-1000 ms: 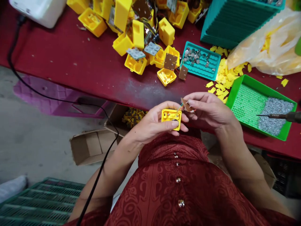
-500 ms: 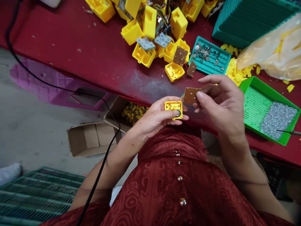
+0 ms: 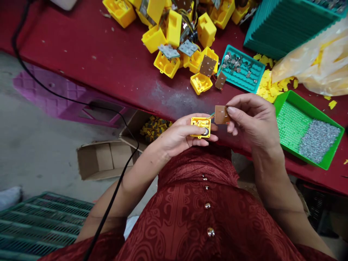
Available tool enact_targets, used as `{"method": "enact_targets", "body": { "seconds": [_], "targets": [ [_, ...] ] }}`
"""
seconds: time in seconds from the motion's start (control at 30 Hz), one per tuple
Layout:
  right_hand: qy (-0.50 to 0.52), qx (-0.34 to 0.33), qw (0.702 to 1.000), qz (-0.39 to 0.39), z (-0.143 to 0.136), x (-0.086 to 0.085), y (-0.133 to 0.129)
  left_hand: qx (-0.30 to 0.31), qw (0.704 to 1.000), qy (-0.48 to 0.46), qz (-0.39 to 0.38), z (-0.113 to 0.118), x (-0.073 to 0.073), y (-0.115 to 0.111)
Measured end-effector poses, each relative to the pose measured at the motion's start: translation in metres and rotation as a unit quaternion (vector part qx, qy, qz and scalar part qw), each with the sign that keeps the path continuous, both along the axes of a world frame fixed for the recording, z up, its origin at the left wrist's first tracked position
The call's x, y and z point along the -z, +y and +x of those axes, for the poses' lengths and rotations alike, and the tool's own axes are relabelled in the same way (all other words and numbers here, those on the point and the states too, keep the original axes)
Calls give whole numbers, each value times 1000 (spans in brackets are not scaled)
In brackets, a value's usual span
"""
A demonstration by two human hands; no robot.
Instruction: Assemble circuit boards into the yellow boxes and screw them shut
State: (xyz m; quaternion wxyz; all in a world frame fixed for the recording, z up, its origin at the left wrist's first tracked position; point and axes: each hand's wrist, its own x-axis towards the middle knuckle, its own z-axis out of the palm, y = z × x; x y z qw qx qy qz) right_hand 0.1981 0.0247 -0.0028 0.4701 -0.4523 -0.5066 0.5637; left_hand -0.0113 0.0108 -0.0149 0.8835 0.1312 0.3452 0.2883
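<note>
My left hand (image 3: 181,136) is closed around a small yellow plastic case (image 3: 200,122), its open side facing up. The thumb presses on a round, dark-centred metallic part (image 3: 206,131) inside the case. Thin coloured wires (image 3: 212,116) run from the case to a brown circuit board (image 3: 220,114). That board is pinched at its right edge between the thumb and fingers of my right hand (image 3: 251,117), just right of the case. Beyond the hands, another open yellow case (image 3: 201,83) lies on the table next to more brown boards (image 3: 208,66).
A pile of yellow cases (image 3: 174,29) covers the back of the red table (image 3: 81,54). A teal tray (image 3: 244,78) holds round metal parts. At right are a green basket (image 3: 290,119) of screws, yellow pieces (image 3: 268,88) and a plastic bag (image 3: 312,61). A black cable (image 3: 104,108) hangs at left.
My right hand has come slightly down, and the brown board has turned and moved a little lower. My left hand keeps holding the yellow case in nearly the same place.
</note>
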Motion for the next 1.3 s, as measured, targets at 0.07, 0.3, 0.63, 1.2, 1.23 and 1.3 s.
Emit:
{"method": "enact_targets", "body": {
  "seconds": [0.07, 0.3, 0.63, 1.2, 1.23, 1.3],
  "targets": [
    [18, -10, 1000, -21, 2, 2, 2, -3, 1000, -4, -6, 0, 0, 0],
    [68, -76, 989, -107, 6, 12, 8, -12, 1000, 14, -14, -4, -4, 2],
    [-238, 97, 949, 185, -17, 13, -2, -28, 999, 38, 11, -9, -11, 4],
    [-196, 73, 947, 245, -41, 10, -30, -91, 995, 31, 31, -16, 2, 2],
    [-198, 48, 941, 272, -40, 9, -30, -86, 995, 31, 33, -16, 2, 2],
    [-208, 1, 922, 325, -36, 7, -27, -74, 996, 39, 39, -16, 1, 2]
  ]
}}
